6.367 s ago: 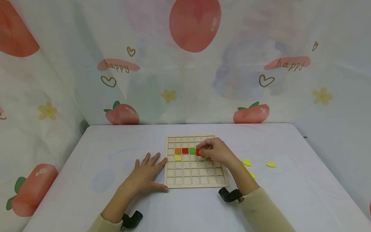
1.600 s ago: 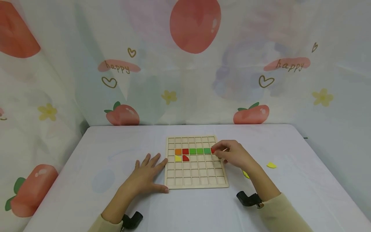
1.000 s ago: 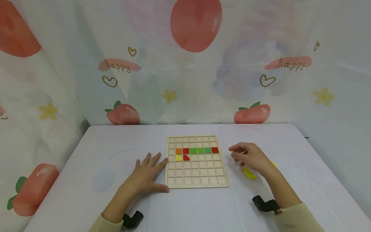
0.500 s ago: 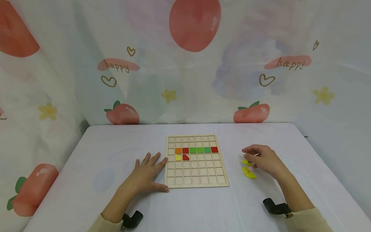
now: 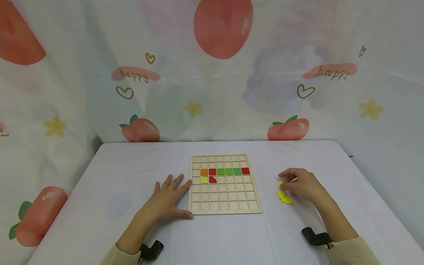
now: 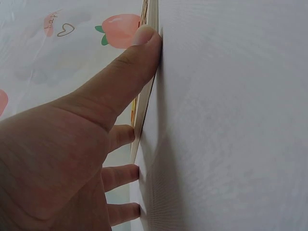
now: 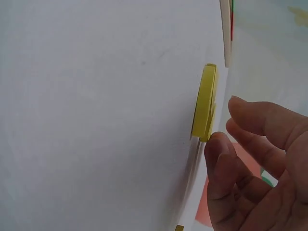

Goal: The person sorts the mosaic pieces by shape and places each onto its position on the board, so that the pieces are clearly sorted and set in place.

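Observation:
A wooden grid board (image 5: 228,202) lies on the white table. One of its rows holds an orange tile (image 5: 204,172), red and green square tiles; the row below has a yellow rounded tile (image 5: 204,180) and a red rounded one (image 5: 212,179). My left hand (image 5: 163,200) rests spread at the board's left side, thumb (image 6: 144,41) against its edge. Right of the board, my right hand (image 5: 303,184) hovers with fingers loosely bent over several yellow quarter-round pieces (image 5: 286,200). In the right wrist view its thumb tip is right at a yellow piece (image 7: 204,103), with finger and thumb apart.
A black wrist camera (image 5: 151,251) sits on the left wrist and another camera (image 5: 316,236) on the right. Behind the table hangs a printed cloth (image 5: 212,92) with fruit and flowers.
The right hand has let go of a red tile at the row's right end and moved right to the yellow pieces. Green tiles and the red rounded tile joined the board earlier. Left hand unmoved.

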`<state>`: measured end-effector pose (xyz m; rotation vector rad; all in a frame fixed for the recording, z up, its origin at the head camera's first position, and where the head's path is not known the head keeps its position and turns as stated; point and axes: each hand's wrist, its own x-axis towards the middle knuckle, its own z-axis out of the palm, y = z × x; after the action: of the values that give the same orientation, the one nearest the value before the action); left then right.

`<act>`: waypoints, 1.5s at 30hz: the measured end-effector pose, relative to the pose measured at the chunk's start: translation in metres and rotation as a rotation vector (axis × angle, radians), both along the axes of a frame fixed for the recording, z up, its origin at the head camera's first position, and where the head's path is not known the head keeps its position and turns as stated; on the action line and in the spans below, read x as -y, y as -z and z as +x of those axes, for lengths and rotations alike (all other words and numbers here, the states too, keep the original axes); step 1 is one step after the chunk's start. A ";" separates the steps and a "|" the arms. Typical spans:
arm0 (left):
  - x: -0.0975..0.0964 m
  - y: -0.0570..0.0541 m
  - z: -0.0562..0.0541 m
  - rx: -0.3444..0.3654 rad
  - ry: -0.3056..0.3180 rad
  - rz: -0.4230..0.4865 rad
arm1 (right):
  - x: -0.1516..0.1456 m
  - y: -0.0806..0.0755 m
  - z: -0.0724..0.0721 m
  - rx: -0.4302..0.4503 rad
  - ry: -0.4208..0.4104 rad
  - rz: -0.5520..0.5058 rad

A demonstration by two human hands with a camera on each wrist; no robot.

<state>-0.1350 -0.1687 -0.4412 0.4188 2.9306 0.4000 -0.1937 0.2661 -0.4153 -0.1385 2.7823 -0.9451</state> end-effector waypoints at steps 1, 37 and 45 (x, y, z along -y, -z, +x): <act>0.000 0.000 0.000 0.000 -0.001 -0.002 | 0.001 0.000 0.000 -0.008 -0.001 0.017; 0.000 0.000 -0.001 0.005 0.001 0.006 | 0.020 -0.006 -0.009 -0.005 -0.018 -0.058; 0.000 0.001 -0.001 0.003 0.002 0.005 | 0.031 -0.006 -0.011 0.031 -0.020 -0.154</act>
<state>-0.1356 -0.1691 -0.4422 0.4217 2.9261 0.4074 -0.2042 0.2353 -0.4092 -0.1726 2.6733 -1.1454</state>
